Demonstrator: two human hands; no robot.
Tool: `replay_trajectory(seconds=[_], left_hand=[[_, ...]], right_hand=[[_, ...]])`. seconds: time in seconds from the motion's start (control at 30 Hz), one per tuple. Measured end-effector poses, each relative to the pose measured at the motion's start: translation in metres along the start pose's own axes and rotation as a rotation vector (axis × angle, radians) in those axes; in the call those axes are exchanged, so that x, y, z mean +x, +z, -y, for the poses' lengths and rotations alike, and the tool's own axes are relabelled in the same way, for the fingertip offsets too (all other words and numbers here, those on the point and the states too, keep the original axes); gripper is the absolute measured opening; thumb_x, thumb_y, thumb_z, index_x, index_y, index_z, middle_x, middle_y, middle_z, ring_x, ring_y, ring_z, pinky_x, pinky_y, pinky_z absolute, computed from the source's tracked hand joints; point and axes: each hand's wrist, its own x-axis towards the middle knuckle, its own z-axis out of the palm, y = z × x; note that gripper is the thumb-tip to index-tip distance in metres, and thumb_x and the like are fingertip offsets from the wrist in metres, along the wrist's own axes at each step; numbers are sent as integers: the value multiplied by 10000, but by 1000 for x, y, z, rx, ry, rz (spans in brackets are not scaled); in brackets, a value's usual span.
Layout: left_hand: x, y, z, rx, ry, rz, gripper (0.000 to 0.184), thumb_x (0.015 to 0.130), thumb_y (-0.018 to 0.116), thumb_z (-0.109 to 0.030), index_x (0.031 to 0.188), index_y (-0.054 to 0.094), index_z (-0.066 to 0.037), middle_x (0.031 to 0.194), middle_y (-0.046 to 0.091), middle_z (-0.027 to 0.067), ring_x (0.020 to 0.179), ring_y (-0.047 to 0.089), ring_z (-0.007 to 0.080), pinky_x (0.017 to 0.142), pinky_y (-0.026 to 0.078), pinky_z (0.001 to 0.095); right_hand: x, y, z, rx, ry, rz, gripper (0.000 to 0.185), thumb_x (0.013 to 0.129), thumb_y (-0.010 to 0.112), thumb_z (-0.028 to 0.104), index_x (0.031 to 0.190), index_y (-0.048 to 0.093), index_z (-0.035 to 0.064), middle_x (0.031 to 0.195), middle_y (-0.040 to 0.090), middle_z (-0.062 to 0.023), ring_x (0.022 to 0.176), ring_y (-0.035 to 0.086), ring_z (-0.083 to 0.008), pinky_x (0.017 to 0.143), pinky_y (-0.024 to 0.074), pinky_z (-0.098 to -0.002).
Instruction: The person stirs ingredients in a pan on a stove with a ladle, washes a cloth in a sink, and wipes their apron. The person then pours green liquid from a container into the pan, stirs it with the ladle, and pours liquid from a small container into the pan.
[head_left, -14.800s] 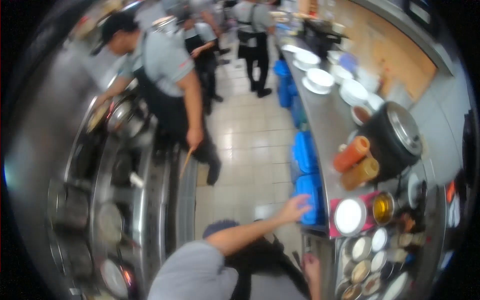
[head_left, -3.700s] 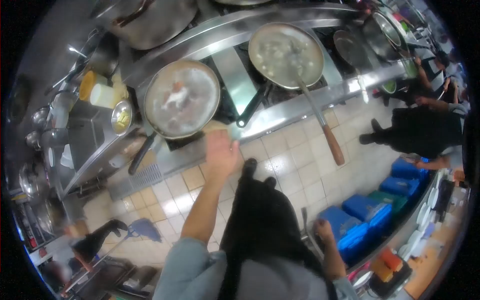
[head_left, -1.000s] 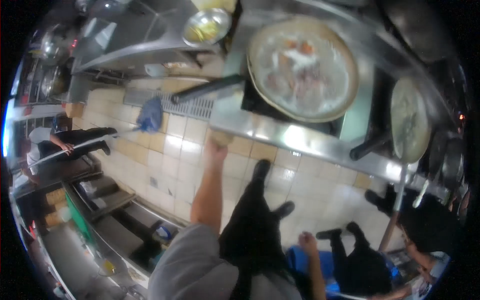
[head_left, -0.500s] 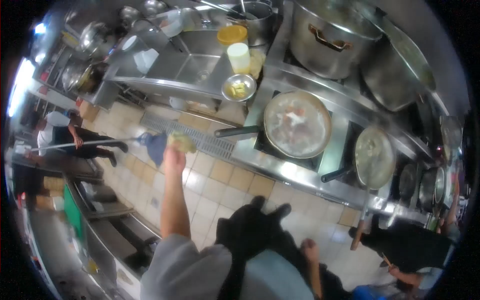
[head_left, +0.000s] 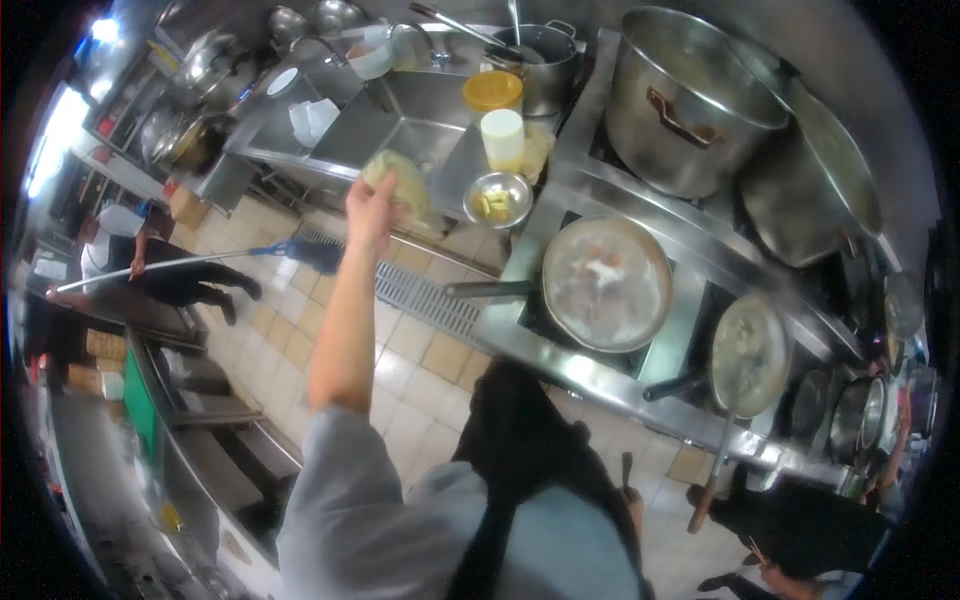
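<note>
Yeah, left hand (head_left: 372, 208) had grip closed on pale yellowish rag (head_left: 408, 178), up by front edge of sink surface (head_left: 265, 128). Metal bowl (head_left: 497, 204) sat near surface's right front corner. Right hand (head_left: 635, 504) mostly hidden, couldn't tell its grip.

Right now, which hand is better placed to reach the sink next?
Probably the left hand: it is stretched out towards the sink, holding a pale cloth-like thing. The right hand sits lower in the picture, farther from the sink.
</note>
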Motion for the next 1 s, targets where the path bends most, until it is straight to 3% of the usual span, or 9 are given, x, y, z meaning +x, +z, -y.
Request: replay_trajectory(seconds=[0.13, 0.27, 0.3, 0.37, 0.47, 0.57, 0.67, 0.8, 1.0], left_hand=[[85, 15, 19, 30, 110, 2, 354, 941, 671, -129, 1271, 556, -72, 1106, 654, 67, 965, 664, 174, 732, 591, 326], [176, 13, 79, 251, 148, 117, 446, 896, 714, -168, 1303, 567, -62, 1086, 670, 91, 1003, 653, 189, 798, 575, 335], [182, 13, 84, 611, 78, 294, 499, 872, 742, -224, 1312, 572, -59, 1083, 670, 98, 1007, 650, 202, 820, 563, 345], [194, 18, 96, 975, 4, 504, 556, 848, 770, -280, 1321, 578, -57, 1080, 670, 105, 1010, 648, 215, 842, 551, 354], [217, 34, 125, 1315, 345, 129, 705, 782, 830, -336, 1369, 549, -64, 1209, 650, 131, 1076, 627, 217, 909, 513, 346], [224, 59, 135, 629, -81, 590, 801, 775, 815, -305, 1447, 452, -62, 1382, 550, 172, 1215, 580, 261, 1004, 479, 396], [200, 106, 108, 389, -69, 747, 847, 752, 841, -217, 1463, 410, -52, 1342, 582, 157, 1197, 584, 231, 1001, 484, 366], [201, 131, 113, 533, 40, 702, 904, 733, 855, -226, 1479, 373, -59, 1332, 595, 153, 1189, 601, 254, 1005, 487, 364], [196, 135, 120, 675, 23, 588, 901, 737, 842, -263, 1480, 372, -65, 1346, 596, 174, 1178, 624, 275, 1007, 489, 382]], right_hand=[[-7, 16, 3, -161, 111, -38, 241, 931, 624, 176, 960, 647, -61, 795, 681, -121, 653, 641, -193, 593, 516, -325], [21, 71, -104, -160, 35, -78, 247, 900, 621, 188, 1005, 671, -30, 820, 690, -121, 765, 650, -204, 714, 517, -324], [11, 74, -104, -173, 34, -82, 251, 899, 623, 187, 1018, 667, -29, 827, 691, -121, 769, 651, -206, 718, 517, -324], [5, 99, -29, -181, 5, -78, 261, 897, 627, 186, 1043, 659, -27, 840, 694, -122, 776, 652, -210, 727, 518, -325], [-4, 126, 86, -186, -81, -67, 282, 894, 633, 185, 1081, 648, -25, 861, 698, -124, 786, 654, -216, 740, 518, -326], [-6, 144, 139, -197, -167, -75, 308, 891, 639, 184, 1119, 636, -23, 882, 701, -126, 796, 657, -222, 752, 519, -327], [6, 141, 96, -96, -191, -60, 368, 886, 651, 190, 1185, 603, -20, 920, 702, -134, 829, 660, -233, 775, 518, -334], [-7, 129, 125, -343, 129, 14, 457, 888, 665, 228, 1257, 558, -21, 1089, 678, -164, 986, 650, -271, 863, 505, -366], [-1, 127, 109, -277, 106, -35, 450, 893, 659, 224, 1257, 558, -22, 1092, 678, -165, 994, 649, -274, 865, 506, -365]])
